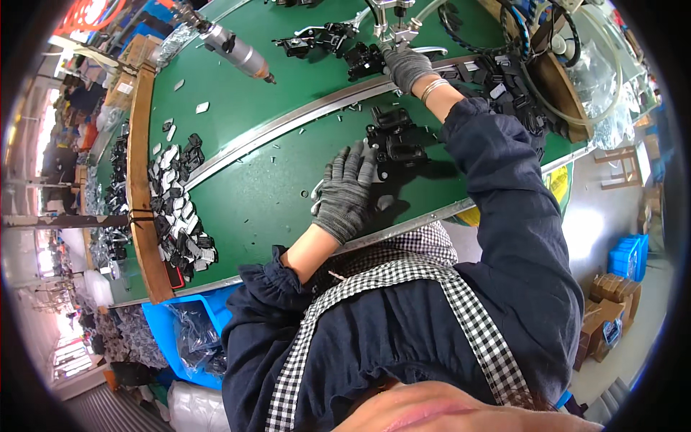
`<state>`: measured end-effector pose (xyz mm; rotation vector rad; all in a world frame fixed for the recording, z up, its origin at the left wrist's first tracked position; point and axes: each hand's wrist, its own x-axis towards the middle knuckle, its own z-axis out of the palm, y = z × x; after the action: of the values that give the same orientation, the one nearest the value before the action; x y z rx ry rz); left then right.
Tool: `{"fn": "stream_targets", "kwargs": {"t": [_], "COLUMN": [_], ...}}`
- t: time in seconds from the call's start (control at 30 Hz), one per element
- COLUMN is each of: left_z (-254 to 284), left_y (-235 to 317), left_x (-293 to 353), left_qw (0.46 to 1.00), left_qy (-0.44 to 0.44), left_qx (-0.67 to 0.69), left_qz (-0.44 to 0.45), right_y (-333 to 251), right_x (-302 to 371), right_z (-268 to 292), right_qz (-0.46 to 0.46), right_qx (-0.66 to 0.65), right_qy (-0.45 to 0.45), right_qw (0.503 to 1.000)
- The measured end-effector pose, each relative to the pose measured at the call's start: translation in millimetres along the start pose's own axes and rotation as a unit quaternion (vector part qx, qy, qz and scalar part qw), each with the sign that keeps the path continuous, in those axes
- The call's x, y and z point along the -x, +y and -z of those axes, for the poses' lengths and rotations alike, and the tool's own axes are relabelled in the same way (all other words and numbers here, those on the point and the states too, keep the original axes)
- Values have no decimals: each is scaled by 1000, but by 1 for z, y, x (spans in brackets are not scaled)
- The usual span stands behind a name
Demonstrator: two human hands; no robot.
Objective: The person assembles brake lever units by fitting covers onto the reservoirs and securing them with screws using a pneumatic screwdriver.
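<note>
The left hand [342, 193] lay flat, fingers extended and closed on nothing visible, its fingertips at the edge of the boxy black molded housings [405, 153] on the smooth green tabletop [252, 216]; light, level pressure seemed best for steadying them. The right hand [409, 69], in ribbed grey knit, curled by the shiny metal fixture [397, 33], its grip too hidden to tell.

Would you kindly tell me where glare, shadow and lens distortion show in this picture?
In the head view, a white glare patch washes out part of the grey floor; in the head view, dark shadows fall on the green table beside the black parts and left hand; in the head view, the wooden bar bows.
</note>
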<state>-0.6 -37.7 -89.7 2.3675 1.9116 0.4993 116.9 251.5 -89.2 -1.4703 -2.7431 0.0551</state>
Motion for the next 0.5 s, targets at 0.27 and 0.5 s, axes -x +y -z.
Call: {"fn": "stream_targets", "kwargs": {"t": [0.27, 0.5], "left_z": [11, 0], "left_y": [-17, -80], "left_x": [-19, -124], "left_qw": [993, 894], "left_qy": [93, 65], "left_qx": [70, 369], "left_qz": [35, 248], "right_y": [-3, -18], "right_x": [28, 4], "right_z": [1, -37], "right_qz": [60, 132], "right_qx": [-71, -394], "right_qy": [94, 168], "right_qw": [991, 894]}}
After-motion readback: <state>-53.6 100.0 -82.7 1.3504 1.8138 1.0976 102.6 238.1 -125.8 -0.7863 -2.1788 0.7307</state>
